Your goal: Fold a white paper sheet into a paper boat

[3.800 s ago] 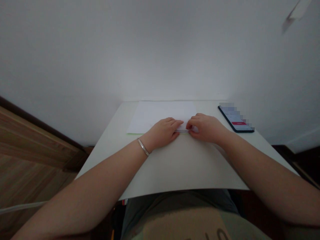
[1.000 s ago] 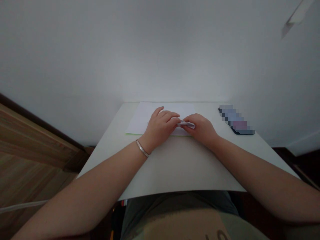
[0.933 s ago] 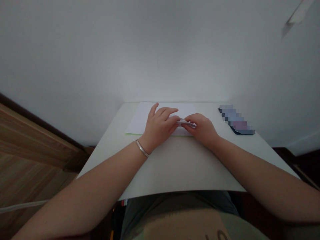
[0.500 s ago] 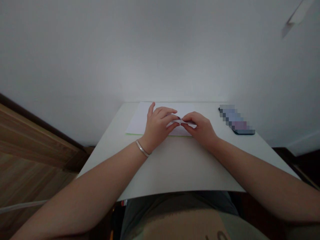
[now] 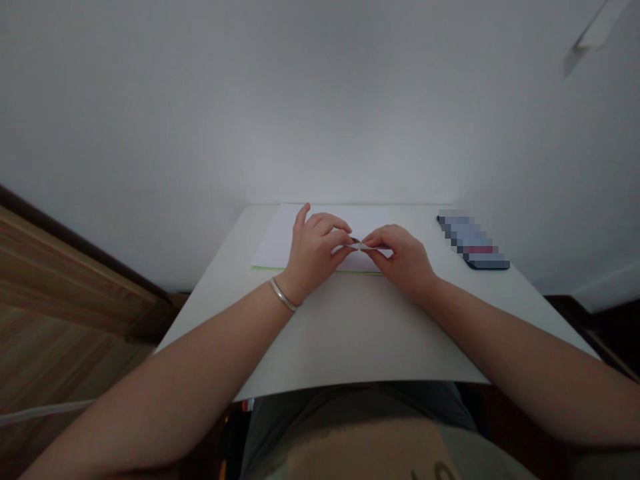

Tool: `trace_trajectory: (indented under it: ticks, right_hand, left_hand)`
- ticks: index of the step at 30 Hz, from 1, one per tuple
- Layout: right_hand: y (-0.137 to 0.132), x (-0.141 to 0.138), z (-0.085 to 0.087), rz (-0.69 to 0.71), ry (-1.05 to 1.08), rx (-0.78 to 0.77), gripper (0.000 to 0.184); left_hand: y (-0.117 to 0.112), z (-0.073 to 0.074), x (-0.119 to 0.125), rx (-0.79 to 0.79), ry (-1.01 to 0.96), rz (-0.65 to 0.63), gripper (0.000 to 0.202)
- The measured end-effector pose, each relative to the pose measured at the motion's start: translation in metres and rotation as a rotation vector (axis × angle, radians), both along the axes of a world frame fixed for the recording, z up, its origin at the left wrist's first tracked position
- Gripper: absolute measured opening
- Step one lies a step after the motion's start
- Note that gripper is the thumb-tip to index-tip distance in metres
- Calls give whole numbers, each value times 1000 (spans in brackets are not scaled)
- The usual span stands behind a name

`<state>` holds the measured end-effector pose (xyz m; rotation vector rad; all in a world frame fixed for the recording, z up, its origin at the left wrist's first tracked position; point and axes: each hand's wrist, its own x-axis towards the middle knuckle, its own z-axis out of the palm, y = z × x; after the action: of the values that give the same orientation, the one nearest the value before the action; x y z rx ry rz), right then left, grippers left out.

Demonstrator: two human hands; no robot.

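Fingers of your left hand (image 5: 316, 249) and right hand (image 5: 405, 255) pinch a small paper (image 5: 359, 245) over the white sheet (image 5: 277, 237) on the desk (image 5: 360, 327); align its edges, pressing lightly and evenly against crumpling.

Sheet (image 5: 280, 240) on table (image 5: 350, 340), paper piece (image 5: 359, 245) between both hands (image 5: 315, 252) over sheet, phone (image 5: 473, 243) at right, wall (image 5: 330, 100) behind

A slim black-edged smartphone (image 5: 475, 241), screen blurred, face up toward the right of a white rectangular table (image 5: 360, 340), a plain pale-grey wall (image 5: 320, 100) rising behind, brown wood-grain panelling (image 5: 65, 280) at left, a thin white cord (image 5: 45, 412) at lower left.
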<state>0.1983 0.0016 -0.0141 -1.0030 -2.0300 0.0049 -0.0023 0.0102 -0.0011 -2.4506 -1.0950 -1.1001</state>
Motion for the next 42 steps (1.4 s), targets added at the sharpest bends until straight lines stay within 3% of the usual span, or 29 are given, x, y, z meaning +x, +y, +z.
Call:
trace_trajectory:
  ticks: [13,28,36,42]
  right_hand:
    - [2,0,1,92,18,116,3]
    - [3,1,2,107,27,73,4]
    - [1,0,3,88,1,85,8]
    - [0,-1,5,137,63,94,9]
  left_hand:
    - [1,0,4,32,-51,-137,15]
    - [2,1,1,132,8,-125,11]
    - [2,0,2,49,-12,-243,10]
    - [4,-2,1,0,-51,-162,19]
